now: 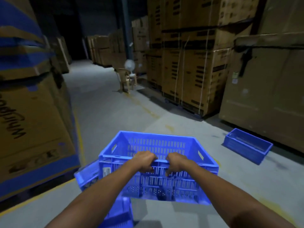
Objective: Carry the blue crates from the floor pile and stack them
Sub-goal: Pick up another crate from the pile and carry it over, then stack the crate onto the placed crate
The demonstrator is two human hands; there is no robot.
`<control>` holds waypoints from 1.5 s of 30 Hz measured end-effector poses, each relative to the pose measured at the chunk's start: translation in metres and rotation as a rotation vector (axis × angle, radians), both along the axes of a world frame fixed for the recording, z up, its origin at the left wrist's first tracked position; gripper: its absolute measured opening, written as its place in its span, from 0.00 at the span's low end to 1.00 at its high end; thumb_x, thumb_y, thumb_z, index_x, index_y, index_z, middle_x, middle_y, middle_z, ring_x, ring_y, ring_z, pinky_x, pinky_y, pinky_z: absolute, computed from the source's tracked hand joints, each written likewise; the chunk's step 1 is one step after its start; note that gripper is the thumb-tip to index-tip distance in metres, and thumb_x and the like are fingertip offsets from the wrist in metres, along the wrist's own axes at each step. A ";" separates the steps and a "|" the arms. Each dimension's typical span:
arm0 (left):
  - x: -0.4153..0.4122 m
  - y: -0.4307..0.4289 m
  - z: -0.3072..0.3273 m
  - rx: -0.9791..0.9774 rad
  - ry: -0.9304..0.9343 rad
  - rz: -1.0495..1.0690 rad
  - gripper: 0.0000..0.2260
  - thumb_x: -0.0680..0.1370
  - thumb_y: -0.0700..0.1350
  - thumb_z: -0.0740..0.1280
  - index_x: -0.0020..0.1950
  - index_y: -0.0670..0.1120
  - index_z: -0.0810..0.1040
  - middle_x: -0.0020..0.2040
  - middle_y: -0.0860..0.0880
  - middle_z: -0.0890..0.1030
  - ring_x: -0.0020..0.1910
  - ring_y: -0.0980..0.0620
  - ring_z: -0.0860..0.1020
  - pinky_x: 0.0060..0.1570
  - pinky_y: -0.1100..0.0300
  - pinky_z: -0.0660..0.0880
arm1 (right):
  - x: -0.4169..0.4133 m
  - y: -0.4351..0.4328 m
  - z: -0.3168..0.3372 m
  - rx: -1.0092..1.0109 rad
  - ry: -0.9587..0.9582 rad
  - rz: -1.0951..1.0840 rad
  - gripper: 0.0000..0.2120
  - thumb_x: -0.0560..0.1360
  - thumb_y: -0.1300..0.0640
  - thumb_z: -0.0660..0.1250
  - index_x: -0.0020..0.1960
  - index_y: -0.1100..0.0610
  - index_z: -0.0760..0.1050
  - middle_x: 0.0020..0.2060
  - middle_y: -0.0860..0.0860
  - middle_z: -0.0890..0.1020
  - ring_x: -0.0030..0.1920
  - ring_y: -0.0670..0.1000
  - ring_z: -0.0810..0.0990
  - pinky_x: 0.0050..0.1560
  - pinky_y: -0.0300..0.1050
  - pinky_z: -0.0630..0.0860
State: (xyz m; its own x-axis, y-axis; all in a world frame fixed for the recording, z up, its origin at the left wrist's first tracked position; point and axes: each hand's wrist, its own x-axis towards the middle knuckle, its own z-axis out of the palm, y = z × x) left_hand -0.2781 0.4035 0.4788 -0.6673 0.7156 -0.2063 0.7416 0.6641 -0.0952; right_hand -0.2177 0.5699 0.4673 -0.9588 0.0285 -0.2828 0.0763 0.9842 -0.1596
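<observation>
Left hand [144, 162] and right hand [176, 162] side by side, both curled tight over near rim of held crate [158, 163], fingers wrapped down its outer wall, small gap between the two fists. Forearms reaching in from bottom edge. Held crate blue, slotted walls, open top facing up, tilted slightly, lifted clear of the grey floor [102, 102].

Just left of held crate and lower: second blue crate [87, 176], partly hidden behind it. Directly below held crate, at bottom edge: third blue crate [120, 213], mostly cut off. Well right of held crate: shallow blue crate [246, 145] on floor, lying alone, near base of cardboard boxes [194, 76] stacked high along right side. Left of held crate: large carton [32, 122] with blue band and black lettering, yellow floor line along its base. Far beyond held crate, down the aisle: plastic chair [125, 79] with small fan [130, 65] just behind it. Scene dim, edges blurred.
</observation>
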 end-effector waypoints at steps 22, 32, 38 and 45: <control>-0.172 0.279 0.074 0.078 0.292 -0.295 0.10 0.74 0.51 0.69 0.51 0.49 0.77 0.52 0.45 0.81 0.53 0.41 0.79 0.45 0.52 0.72 | -0.121 0.255 0.051 0.129 0.438 -0.291 0.10 0.71 0.47 0.70 0.48 0.52 0.77 0.49 0.55 0.82 0.51 0.59 0.80 0.45 0.49 0.73; -0.323 0.412 0.048 0.048 -0.173 -0.313 0.13 0.65 0.50 0.79 0.39 0.49 0.77 0.41 0.47 0.82 0.42 0.46 0.79 0.40 0.57 0.74 | -0.253 0.368 0.046 0.065 0.119 -0.343 0.19 0.63 0.45 0.78 0.49 0.53 0.78 0.50 0.54 0.83 0.51 0.56 0.79 0.46 0.47 0.74; -0.402 0.482 0.030 0.036 -0.241 -0.417 0.14 0.65 0.49 0.79 0.44 0.46 0.80 0.44 0.45 0.84 0.45 0.45 0.81 0.44 0.55 0.76 | -0.327 0.425 0.036 -0.003 -0.003 -0.486 0.19 0.61 0.46 0.79 0.45 0.53 0.78 0.47 0.53 0.84 0.48 0.55 0.81 0.43 0.44 0.74; -0.462 0.559 0.013 -0.014 -0.197 -0.572 0.15 0.66 0.49 0.77 0.50 0.47 0.81 0.48 0.46 0.84 0.49 0.46 0.81 0.46 0.56 0.76 | -0.368 0.482 0.009 -0.104 0.004 -0.633 0.22 0.63 0.46 0.78 0.50 0.57 0.79 0.50 0.57 0.83 0.48 0.56 0.81 0.41 0.43 0.72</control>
State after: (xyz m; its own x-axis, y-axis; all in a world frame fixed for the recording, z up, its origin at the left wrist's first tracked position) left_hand -0.7402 0.9625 0.4915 -0.1259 0.9458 -0.2993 0.9851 0.1548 0.0747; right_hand -0.5860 1.0517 0.4766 -0.7661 0.5624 -0.3112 0.6372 0.7279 -0.2531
